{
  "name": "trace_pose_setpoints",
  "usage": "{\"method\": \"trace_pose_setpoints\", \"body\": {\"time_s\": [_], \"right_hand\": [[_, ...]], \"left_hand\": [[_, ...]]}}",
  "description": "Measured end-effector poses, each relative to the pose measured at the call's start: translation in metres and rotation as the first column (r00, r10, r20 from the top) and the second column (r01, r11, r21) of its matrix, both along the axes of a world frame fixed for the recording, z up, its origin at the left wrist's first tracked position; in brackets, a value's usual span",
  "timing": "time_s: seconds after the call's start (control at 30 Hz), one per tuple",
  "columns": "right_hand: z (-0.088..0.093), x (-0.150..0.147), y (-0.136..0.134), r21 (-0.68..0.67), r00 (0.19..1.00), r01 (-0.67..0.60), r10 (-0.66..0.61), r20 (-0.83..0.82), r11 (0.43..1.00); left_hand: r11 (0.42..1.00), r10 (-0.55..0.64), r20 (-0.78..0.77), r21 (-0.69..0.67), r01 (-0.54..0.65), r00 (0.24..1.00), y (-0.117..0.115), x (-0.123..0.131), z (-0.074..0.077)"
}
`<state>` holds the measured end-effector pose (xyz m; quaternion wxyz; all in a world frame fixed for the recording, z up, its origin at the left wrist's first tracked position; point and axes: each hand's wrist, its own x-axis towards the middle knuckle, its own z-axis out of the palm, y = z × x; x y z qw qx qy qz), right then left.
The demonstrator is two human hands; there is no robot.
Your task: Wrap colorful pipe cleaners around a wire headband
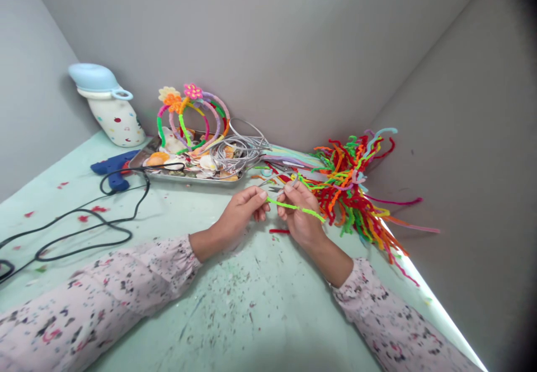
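My left hand [245,211] pinches one end of a bright green pipe cleaner [293,207] between thumb and fingertips. My right hand [300,211] is closed round the same pipe cleaner further along, and its far end sticks out to the right past my wrist. Both hands hover just above the pale green table [251,299], close together. A short red piece [279,231] lies on the table under my hands.
A heap of coloured pipe cleaners [356,187] lies against the right wall. A metal tray [193,165] holds shells, wire hoops and wrapped headbands. A blue glue gun [114,166] with a black cord [84,221] lies left. A white spotted jug [111,109] stands in the corner.
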<state>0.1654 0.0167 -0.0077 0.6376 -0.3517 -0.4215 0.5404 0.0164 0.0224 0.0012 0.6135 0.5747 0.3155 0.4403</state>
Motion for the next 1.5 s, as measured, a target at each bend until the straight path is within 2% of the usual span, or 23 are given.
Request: {"method": "trace_pose_setpoints", "body": {"time_s": [0.37,0.53,0.9,0.97,1.17,1.5], "right_hand": [[0.001,-0.001,-0.001,-0.001,1.000,-0.003,0.003,-0.011,1.000],[0.002,0.000,0.000,-0.008,0.999,0.027,-0.027,-0.017,1.000],[-0.001,0.003,0.004,0.009,0.999,0.010,-0.010,-0.050,1.000],[-0.002,0.003,0.004,0.022,1.000,-0.008,0.009,-0.009,1.000],[0.000,0.000,-0.003,0.022,0.957,-0.077,0.068,0.283,0.997],[0.008,-0.006,-0.008,0.028,0.930,0.010,-0.020,0.366,1.000]], "left_hand": [[0.996,0.078,-0.045,0.049,-0.076,0.996,-0.001,0.001,0.002],[1.000,0.014,0.018,-0.003,-0.014,1.000,-0.001,0.001,0.001],[0.995,0.039,0.071,-0.091,-0.033,0.997,0.003,0.000,-0.002],[0.993,0.061,0.078,-0.106,-0.053,0.995,0.005,0.000,-0.001],[0.989,0.082,0.106,-0.128,-0.068,0.991,0.005,0.000,-0.001],[0.988,0.066,0.137,-0.145,-0.046,0.988,0.001,0.003,-0.004]]}}
